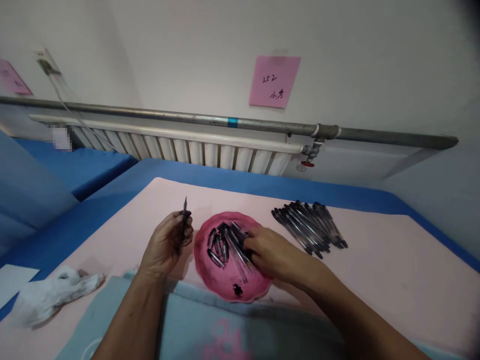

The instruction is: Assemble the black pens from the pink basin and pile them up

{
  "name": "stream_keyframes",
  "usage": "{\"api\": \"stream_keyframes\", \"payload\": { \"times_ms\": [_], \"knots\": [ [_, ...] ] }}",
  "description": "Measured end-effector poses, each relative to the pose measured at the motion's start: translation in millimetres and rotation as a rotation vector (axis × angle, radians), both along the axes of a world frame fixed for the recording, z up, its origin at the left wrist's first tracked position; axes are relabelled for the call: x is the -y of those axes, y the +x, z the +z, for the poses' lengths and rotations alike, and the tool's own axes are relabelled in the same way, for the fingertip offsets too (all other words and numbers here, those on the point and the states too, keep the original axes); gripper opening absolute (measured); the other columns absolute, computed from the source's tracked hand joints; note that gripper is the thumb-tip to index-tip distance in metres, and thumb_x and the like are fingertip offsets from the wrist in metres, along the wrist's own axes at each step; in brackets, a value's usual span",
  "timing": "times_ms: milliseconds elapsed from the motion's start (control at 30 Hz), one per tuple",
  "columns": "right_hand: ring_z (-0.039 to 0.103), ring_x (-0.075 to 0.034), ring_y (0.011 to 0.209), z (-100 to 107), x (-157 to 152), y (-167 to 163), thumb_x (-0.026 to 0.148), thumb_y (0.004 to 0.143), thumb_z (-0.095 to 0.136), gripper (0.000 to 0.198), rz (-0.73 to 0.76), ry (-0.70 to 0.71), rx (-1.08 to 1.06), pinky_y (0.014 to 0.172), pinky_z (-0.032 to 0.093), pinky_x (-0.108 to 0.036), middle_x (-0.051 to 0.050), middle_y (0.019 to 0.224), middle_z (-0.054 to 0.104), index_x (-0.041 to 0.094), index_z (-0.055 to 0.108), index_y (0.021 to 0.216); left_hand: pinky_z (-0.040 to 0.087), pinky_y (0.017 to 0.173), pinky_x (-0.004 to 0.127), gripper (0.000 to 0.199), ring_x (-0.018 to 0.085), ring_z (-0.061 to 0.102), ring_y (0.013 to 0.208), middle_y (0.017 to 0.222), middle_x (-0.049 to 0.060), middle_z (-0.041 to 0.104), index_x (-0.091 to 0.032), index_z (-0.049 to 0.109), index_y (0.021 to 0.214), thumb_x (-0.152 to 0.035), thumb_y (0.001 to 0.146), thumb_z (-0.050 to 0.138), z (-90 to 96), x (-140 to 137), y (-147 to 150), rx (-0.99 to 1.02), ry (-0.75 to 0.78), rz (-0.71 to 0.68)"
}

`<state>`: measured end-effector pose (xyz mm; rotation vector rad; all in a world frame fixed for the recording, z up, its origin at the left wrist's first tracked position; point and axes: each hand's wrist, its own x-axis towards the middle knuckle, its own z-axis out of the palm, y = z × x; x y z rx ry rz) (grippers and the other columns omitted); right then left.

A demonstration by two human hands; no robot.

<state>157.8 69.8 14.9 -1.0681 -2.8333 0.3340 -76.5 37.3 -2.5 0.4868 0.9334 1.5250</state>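
Observation:
My left hand [165,245] is closed round an uncapped pen [185,215], held upright with its tip pointing up. Dark smudges mark its fingertips. Beside it on the pink mat lies a scalloped pink plate [208,275]. Several black pen caps [217,244] and clear pen barrels [235,245] are heaped in the plate, near a black ink blot [237,289]. Over the plate's right side reaches my right hand [268,250], its fingers bent together at the pen parts; what is between them is hidden. Right of the plate lies a row of capped pens [300,225].
A crumpled white cloth [52,295] and a white sheet [15,280] lie at the left. The pink mat [393,260] covers a blue table [240,179]. Behind stand a radiator [210,154], a pipe [168,114] and a red-handled valve [307,163].

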Motion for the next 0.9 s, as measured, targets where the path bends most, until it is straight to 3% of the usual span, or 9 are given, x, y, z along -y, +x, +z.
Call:
{"api": "stream_keyframes", "payload": {
  "times_ms": [133,300,533,633,733,800,900],
  "knots": [
    [0.05,-0.016,0.061,-6.3,1.5,-2.3,0.004,0.067,0.049,0.021,-0.003,0.073,0.133,0.052,0.03,-0.028,-0.01,0.076,0.063,0.014,0.068,0.069,0.036,0.044,0.017,0.017,0.007,0.051,0.049,0.063,-0.001,0.061,-0.014,0.061,0.076,-0.023,0.065,0.069,0.4,-0.2,-0.1,-0.006,-0.016,0.003],
    [0.05,-0.016,0.06,-12.1,0.9,-3.0,0.004,0.067,0.049,0.021,0.009,0.117,0.099,0.051,0.029,-0.027,-0.009,0.073,0.063,0.014,0.067,0.069,0.035,0.043,0.017,0.018,0.007,0.05,0.049,0.064,-0.001,0.06,-0.014,0.061,0.077,-0.024,0.065,0.069,0.0,0.5,0.5,-0.02,-0.008,-0.01],
    [0.05,-0.014,0.059,-1.8,-1.3,-0.4,0.003,0.066,0.045,0.021,-0.076,-0.117,-0.03,0.052,0.031,-0.026,-0.003,0.066,0.062,0.018,0.061,0.066,0.033,0.043,0.017,0.015,0.007,0.05,0.05,0.066,0.0,0.06,-0.015,0.062,0.076,-0.023,0.067,0.069,0.8,1.4,4.4,-0.087,0.043,-0.076],
    [0.054,-0.014,0.064,3.0,-6.4,1.4,0.007,0.07,0.046,0.019,-0.165,-0.23,-0.225,0.058,0.037,-0.025,0.0,0.069,0.062,0.018,0.061,0.07,0.031,0.041,0.017,0.015,0.007,0.048,0.047,0.062,0.0,0.059,-0.015,0.062,0.073,-0.024,0.066,0.071,1.4,3.8,7.7,-0.131,0.054,-0.118],
    [0.056,-0.014,0.068,8.9,-9.8,1.3,0.015,0.073,0.051,0.01,-0.352,-0.334,-0.586,0.064,0.041,-0.026,0.0,0.072,0.063,0.018,0.061,0.074,0.029,0.038,0.017,0.015,0.007,0.045,0.043,0.056,-0.002,0.056,-0.016,0.064,0.075,-0.026,0.067,0.071,0.2,8.2,13.3,-0.197,0.033,-0.197],
    [0.055,-0.013,0.065,13.4,-9.2,-0.3,0.022,0.072,0.057,0.005,-0.434,-0.438,-0.864,0.062,0.042,-0.026,0.001,0.07,0.062,0.018,0.06,0.074,0.03,0.039,0.017,0.017,0.007,0.047,0.044,0.058,-0.001,0.059,-0.017,0.066,0.081,-0.027,0.069,0.071,-1.1,11.9,18.2,-0.242,0.01,-0.267],
    [0.05,-0.01,0.056,19.3,-4.8,-4.0,0.028,0.067,0.065,0.013,-0.46,-0.568,-1.177,0.056,0.042,-0.024,0.003,0.068,0.061,0.018,0.059,0.074,0.031,0.041,0.017,0.018,0.007,0.046,0.044,0.059,-0.001,0.059,-0.017,0.067,0.084,-0.029,0.071,0.07,-1.5,17.7,25.7,-0.278,-0.015,-0.378]
  ]
}}
